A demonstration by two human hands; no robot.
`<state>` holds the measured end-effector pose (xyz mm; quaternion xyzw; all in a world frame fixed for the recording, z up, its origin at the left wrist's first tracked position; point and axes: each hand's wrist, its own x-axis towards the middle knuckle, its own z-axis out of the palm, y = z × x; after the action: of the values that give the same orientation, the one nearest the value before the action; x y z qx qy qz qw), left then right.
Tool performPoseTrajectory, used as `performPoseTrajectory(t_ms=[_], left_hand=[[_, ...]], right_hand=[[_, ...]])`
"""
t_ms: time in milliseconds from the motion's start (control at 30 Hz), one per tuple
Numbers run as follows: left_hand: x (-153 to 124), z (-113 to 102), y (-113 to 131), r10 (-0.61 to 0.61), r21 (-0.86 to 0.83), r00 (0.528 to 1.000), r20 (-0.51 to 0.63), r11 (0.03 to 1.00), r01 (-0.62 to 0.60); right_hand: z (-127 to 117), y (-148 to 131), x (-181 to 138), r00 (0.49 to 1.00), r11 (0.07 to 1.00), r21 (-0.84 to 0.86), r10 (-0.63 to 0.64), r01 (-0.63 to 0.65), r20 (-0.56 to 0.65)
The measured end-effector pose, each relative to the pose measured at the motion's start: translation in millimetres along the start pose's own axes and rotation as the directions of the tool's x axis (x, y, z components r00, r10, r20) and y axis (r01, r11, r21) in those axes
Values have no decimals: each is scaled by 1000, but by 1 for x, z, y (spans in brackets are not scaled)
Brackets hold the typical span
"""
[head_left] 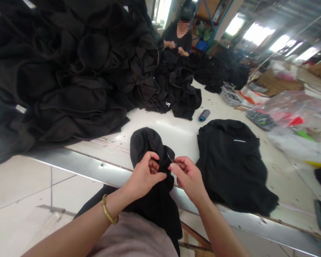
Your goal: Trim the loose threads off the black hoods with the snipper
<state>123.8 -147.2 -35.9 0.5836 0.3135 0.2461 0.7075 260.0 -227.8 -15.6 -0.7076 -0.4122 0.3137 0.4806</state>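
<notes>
A black garment (144, 141) is bunched over the table's front edge and hangs down towards my lap. My left hand (144, 176) is closed on its folds, thumb and fingers pinching the cloth. Close beside it, my right hand (189, 178) is closed on what looks like small thread snips (170, 157). Their thin dark tip points up and left against the cloth, and my fingers hide the rest. To the right lies a flat stack of black garments (230, 160) with a small pale label on top.
A large heap of black garments (77, 78) covers the left and back of the table (173, 132). A grey thread cone (204, 115) lies behind the stack. Clear plastic bags (291, 110) are at the right. Across the table, another person (179, 39) handles dark cloth.
</notes>
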Motion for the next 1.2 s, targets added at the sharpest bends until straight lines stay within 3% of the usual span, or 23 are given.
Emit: performPoseTrajectory(t_ms=[67, 133, 200, 267, 433, 667, 900, 1033, 1200], left_hand=[[-1, 1, -2, 13, 3, 1000, -20, 1000, -13], [-2, 2, -4, 54, 13, 997, -58, 999, -53], [-4, 3, -4, 108, 36, 990, -90, 994, -105], [-4, 4, -4, 146, 51, 987, -64, 988, -143], [1, 0, -4, 55, -23, 992, 111, 998, -52], [6, -8, -6, 15, 9, 985, 173, 1000, -17], [6, -6, -7, 11, 45, 990, 141, 999, -17], [5, -1, -6, 29, 110, 995, 92, 993, -39], [4, 3, -5, 102, 270, 994, 47, 956, -111]], right_hand=[[-8, 2, -11, 983, 955, -232, -177, 183, 49], [-15, 3, -20, 924, 815, -436, -342, 381, 169], [-20, 3, -25, 847, 644, -554, -447, 528, 287], [-23, 3, -25, 797, 529, -606, -489, 595, 355], [-24, 4, -17, 770, 458, -630, -485, 628, 414], [-21, 8, -15, 775, 467, -628, -482, 623, 410], [-26, 6, -18, 773, 502, -607, -535, 616, 342], [-25, 0, -20, 746, 389, -665, -527, 638, 407], [-24, -5, -17, 765, 303, -729, -454, 614, 456]])
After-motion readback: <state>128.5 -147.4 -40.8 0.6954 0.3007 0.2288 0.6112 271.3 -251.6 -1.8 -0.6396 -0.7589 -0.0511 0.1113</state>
